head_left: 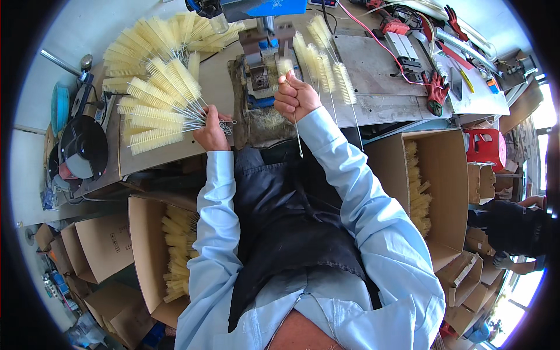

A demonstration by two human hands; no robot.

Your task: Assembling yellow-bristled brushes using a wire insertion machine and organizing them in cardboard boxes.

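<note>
My left hand (212, 128) is closed round the wire handles of a fanned bunch of bottle brushes (169, 87) with cream bristles, lying at the left of the bench. My right hand (296, 98) grips one bottle brush (284, 65) by its wire stem. Its bristle head points away from me, under the blue machine (265, 9), and the bare wire hangs down toward me. Whether the bristles touch the machine's metal parts I cannot tell. Just right of this hand, several more bottle brushes (344, 83) lie with their wires over the bench edge.
Cardboard boxes holding brushes stand below the bench at left (146, 262) and right (446, 192). A disc-shaped machine (84, 147) sits at the far left. A red-and-black glove (436, 93) and tools lie at right. Another person (513, 227) is at the far right, near a red stool (486, 147).
</note>
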